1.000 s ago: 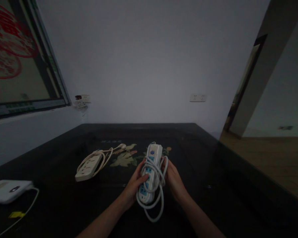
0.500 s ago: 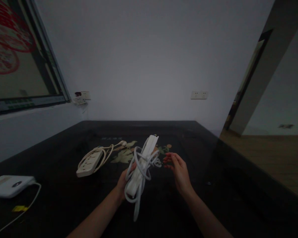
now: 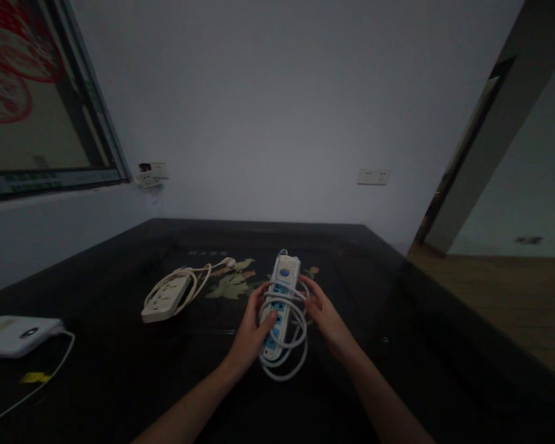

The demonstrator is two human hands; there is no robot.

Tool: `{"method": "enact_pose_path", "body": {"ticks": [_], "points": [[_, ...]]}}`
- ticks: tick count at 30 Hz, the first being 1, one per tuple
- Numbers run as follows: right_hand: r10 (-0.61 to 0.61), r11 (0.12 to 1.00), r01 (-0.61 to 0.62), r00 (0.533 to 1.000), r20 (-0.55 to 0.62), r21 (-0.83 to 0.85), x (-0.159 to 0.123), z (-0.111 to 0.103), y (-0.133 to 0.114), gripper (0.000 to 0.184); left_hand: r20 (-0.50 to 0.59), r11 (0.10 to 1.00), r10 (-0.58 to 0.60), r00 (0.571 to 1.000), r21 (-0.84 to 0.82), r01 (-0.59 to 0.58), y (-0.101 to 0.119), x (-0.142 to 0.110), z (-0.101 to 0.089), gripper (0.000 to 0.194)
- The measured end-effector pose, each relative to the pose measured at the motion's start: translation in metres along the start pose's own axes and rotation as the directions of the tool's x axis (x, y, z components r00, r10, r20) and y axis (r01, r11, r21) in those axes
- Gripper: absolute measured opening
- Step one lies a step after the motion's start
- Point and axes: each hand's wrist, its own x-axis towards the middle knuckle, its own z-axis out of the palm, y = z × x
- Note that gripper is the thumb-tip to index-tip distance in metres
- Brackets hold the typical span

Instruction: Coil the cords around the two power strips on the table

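Observation:
A white power strip (image 3: 284,302) with blue sockets and a blue switch is held above the table, its socket face turned up toward me. Its white cable (image 3: 300,339) is wound loosely around it, with loops hanging at the lower right. My left hand (image 3: 258,317) grips the strip from the left, thumb across the sockets. On the other side, my right hand (image 3: 321,308) has its fingers curled around the cable loops at the strip's right edge; some fingertips are hidden. A second, cream power strip (image 3: 166,301) with its coiled cable lies to the left on the table.
The dark table (image 3: 351,382) has a painted flower pattern in its middle. At far left lie a white box-like device (image 3: 21,336) with a white cord and a small yellow piece (image 3: 36,377). Wall sockets (image 3: 372,177) are on the back wall.
The held power strip has been turned over so its blue sockets face up. My right hand has moved left from open space to the strip's cable.

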Motion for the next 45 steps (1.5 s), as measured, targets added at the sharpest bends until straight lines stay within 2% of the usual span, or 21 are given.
{"method": "enact_pose_path", "body": {"ticks": [3, 5, 7, 8, 10, 12, 13, 17, 20, 23, 25, 30, 37, 41, 45], "points": [[0.010, 1.000, -0.011, 0.999, -0.031, -0.017, -0.002, 0.006, 0.004, 0.082, 0.036, 0.993, 0.064, 0.997, 0.101, -0.068, 0.002, -0.003, 0.000, 0.068], [0.005, 1.000, -0.007, 0.995, -0.099, -0.016, -0.001, 0.007, 0.007, 0.073, 0.124, 0.982, 0.090, 0.988, 0.154, -0.108, 0.006, -0.002, -0.004, 0.069], [-0.014, 1.000, 0.012, 0.990, -0.143, -0.016, 0.001, 0.005, 0.008, 0.064, 0.208, 0.970, 0.079, 0.975, 0.211, -0.124, 0.011, 0.003, -0.012, 0.061], [-0.021, 1.000, 0.019, 0.988, -0.152, -0.017, 0.003, 0.002, 0.008, 0.061, 0.217, 0.964, 0.060, 0.974, 0.240, -0.113, 0.013, 0.007, -0.018, 0.055], [-0.026, 0.999, 0.023, 0.989, -0.146, -0.025, 0.004, -0.002, 0.006, 0.058, 0.128, 0.955, 0.034, 0.991, 0.289, -0.070, 0.015, 0.016, -0.029, 0.043], [-0.006, 1.000, 0.004, 0.993, -0.120, -0.021, 0.005, -0.005, 0.003, 0.056, 0.024, 0.946, 0.045, 0.999, 0.320, -0.050, 0.014, 0.024, -0.036, 0.040], [0.012, 1.000, -0.013, 0.995, -0.104, -0.011, 0.004, -0.005, 0.002, 0.055, 0.011, 0.944, 0.051, 0.999, 0.327, -0.051, 0.012, 0.026, -0.037, 0.039], [0.073, 0.997, -0.071, 0.996, -0.056, 0.044, 0.002, -0.004, 0.000, 0.054, 0.158, 0.954, -0.024, 0.987, 0.300, -0.024, 0.007, 0.027, -0.032, 0.034], [0.068, 0.997, -0.063, 0.993, -0.092, 0.055, 0.002, -0.007, -0.001, 0.051, 0.242, 0.954, -0.084, 0.967, 0.300, 0.008, 0.012, 0.022, -0.028, 0.036], [0.065, 0.997, -0.059, 0.989, -0.136, 0.054, 0.006, -0.014, -0.002, 0.048, 0.282, 0.953, -0.089, 0.955, 0.303, 0.000, 0.023, 0.020, -0.031, 0.036], [0.075, 0.997, -0.069, 0.987, -0.145, 0.047, 0.007, -0.018, -0.002, 0.048, 0.269, 0.954, -0.061, 0.961, 0.300, -0.023, 0.028, 0.022, -0.035, 0.035], [0.134, 0.991, -0.136, 0.985, -0.106, -0.007, 0.007, -0.017, 0.000, 0.047, 0.117, 0.959, 0.073, 0.990, 0.266, -0.102, 0.031, 0.029, -0.042, 0.037], [0.241, 0.962, -0.238, 0.970, 0.008, -0.131, 0.003, -0.006, 0.018, 0.039, 0.052, 0.971, 0.095, 0.994, 0.217, -0.104, 0.026, 0.024, -0.036, 0.034], [0.222, 0.956, -0.210, 0.975, 0.034, -0.204, 0.003, -0.007, 0.026, 0.038, 0.053, 0.979, 0.077, 0.996, 0.183, -0.085, 0.023, 0.025, -0.035, 0.032], [0.135, 0.938, -0.120, 0.991, 0.024, -0.326, 0.007, -0.019, 0.022, 0.036, 0.076, 0.991, 0.051, 0.996, 0.120, -0.060, 0.023, 0.025, -0.034, 0.024]]}}
